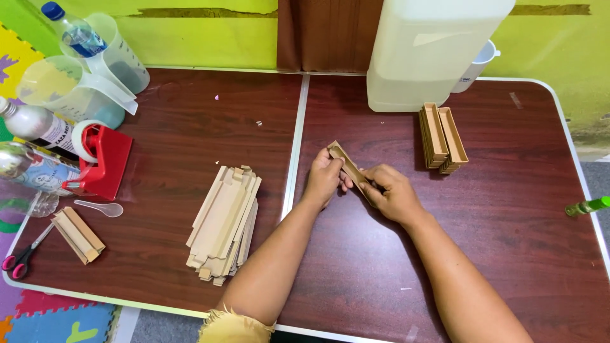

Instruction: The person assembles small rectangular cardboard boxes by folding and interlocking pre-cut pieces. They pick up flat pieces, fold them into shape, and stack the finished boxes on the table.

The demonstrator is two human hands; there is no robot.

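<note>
My left hand point(324, 178) and my right hand point(393, 192) both grip a narrow tan cardboard box point(346, 165) over the middle of the dark wooden table point(508, 209). The left fingers pinch its far end and the right hand covers its near end. A stack of flat tan cardboard blanks point(223, 222) lies to the left of my left forearm. Several folded long boxes point(443, 136) stand in a pile beyond my right hand.
A large white plastic jug point(426, 51) stands at the back. At the left edge are measuring cups point(76, 82), bottles point(38, 124), a red tape dispenser point(101, 159), a plastic spoon point(98, 207), another folded box point(77, 234) and scissors point(22, 257). A green object point(588, 206) lies off the right edge.
</note>
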